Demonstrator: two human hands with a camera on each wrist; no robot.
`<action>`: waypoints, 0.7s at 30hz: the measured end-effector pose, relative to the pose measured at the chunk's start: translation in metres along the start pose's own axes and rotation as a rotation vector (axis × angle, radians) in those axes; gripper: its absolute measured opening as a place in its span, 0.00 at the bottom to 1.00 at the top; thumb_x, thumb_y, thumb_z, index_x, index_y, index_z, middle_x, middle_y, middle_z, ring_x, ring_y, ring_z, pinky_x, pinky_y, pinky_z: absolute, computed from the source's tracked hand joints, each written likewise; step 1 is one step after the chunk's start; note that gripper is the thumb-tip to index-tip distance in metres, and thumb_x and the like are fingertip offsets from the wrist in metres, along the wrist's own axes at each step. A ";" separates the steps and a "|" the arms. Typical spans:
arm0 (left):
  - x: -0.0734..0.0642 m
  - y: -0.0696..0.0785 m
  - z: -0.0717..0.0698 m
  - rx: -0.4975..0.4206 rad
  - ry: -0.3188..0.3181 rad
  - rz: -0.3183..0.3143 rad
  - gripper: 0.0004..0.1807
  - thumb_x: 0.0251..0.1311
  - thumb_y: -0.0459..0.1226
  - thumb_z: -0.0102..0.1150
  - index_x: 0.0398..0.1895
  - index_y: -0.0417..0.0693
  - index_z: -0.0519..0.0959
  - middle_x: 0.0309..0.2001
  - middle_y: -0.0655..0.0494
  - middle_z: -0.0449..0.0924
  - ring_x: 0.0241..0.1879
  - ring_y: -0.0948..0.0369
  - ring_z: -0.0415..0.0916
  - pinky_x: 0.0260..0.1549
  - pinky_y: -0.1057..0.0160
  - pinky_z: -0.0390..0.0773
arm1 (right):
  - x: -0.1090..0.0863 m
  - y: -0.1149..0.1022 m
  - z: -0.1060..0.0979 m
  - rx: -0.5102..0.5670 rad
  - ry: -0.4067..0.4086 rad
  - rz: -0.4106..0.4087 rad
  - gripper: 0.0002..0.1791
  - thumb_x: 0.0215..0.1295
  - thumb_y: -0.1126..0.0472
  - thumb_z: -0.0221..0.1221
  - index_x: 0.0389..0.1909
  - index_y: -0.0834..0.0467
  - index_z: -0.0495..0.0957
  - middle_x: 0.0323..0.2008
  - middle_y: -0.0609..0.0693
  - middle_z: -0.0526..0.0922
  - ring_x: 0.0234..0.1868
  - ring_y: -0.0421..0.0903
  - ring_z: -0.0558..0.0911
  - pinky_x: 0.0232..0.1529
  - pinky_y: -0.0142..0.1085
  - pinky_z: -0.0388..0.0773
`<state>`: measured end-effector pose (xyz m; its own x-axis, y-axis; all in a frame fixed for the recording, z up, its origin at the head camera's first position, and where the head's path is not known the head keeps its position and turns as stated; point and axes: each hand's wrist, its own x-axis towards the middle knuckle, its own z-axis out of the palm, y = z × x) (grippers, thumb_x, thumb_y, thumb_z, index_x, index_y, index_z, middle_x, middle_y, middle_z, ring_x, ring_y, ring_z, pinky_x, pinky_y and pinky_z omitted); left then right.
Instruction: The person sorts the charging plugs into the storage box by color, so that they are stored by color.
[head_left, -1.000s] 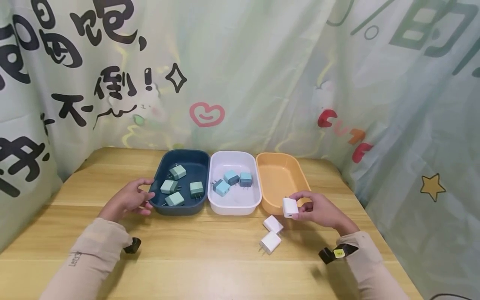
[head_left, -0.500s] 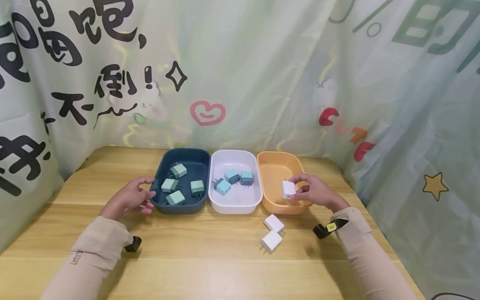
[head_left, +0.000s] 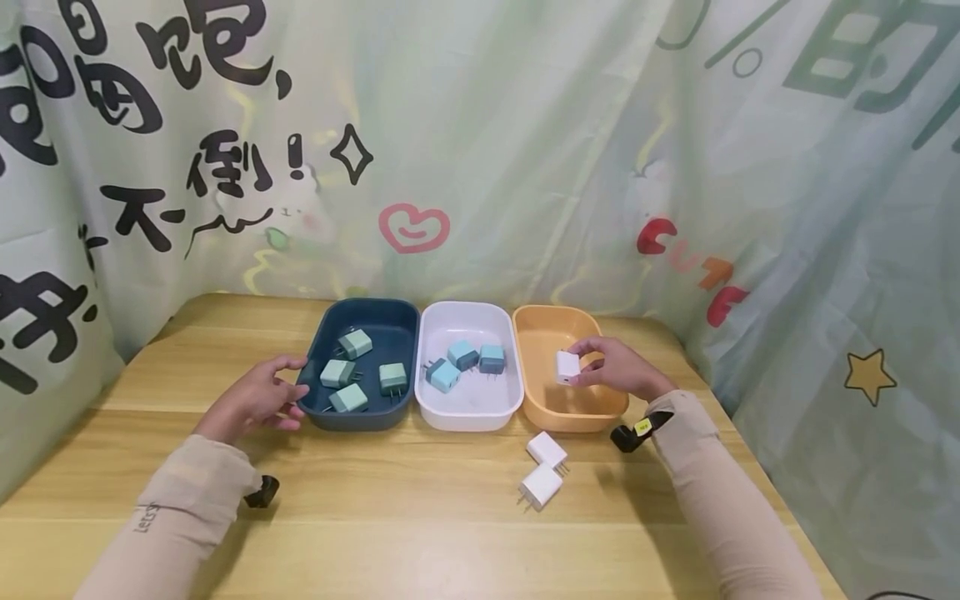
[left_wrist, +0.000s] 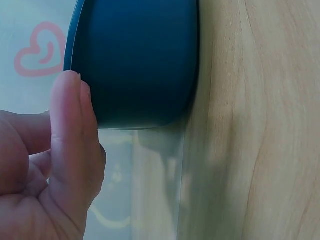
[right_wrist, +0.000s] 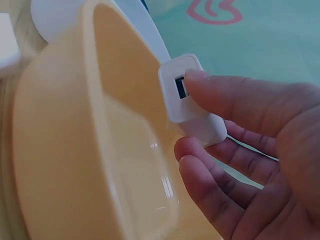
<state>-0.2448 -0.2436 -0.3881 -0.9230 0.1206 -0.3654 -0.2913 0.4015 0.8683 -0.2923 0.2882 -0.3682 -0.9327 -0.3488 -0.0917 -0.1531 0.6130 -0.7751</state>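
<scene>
Pinched between the right hand's thumb and fingers is a white USB charger, held over the orange bin. Its USB port faces the camera in the right wrist view, with the thumb tip beside the port. My left hand touches the left side of the dark blue bin with extended fingertips; in the left wrist view they lie against its rim and outer wall. Two more white chargers lie together on the table in front of the orange bin.
Between the blue and orange bins stands a white bin with light-blue chargers. Several pale green chargers lie in the blue bin. A printed curtain hangs behind and beside the wooden table.
The right hand has carried the white charger from the orange bin's front rim farther back and slightly left, over the bin's inside. My left hand has stayed at the blue bin.
</scene>
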 end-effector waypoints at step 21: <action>0.000 0.000 0.000 -0.020 0.000 0.004 0.33 0.71 0.29 0.46 0.76 0.43 0.47 0.51 0.33 0.66 0.32 0.54 0.76 0.31 0.57 0.85 | 0.054 0.011 -0.004 -0.013 -0.010 -0.009 0.25 0.50 0.66 0.73 0.48 0.68 0.76 0.44 0.61 0.78 0.46 0.57 0.76 0.45 0.39 0.75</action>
<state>-0.2446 -0.2433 -0.3880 -0.9240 0.1222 -0.3624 -0.2929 0.3829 0.8761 -0.3458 0.2788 -0.3794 -0.9280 -0.3612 -0.0908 -0.1657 0.6187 -0.7680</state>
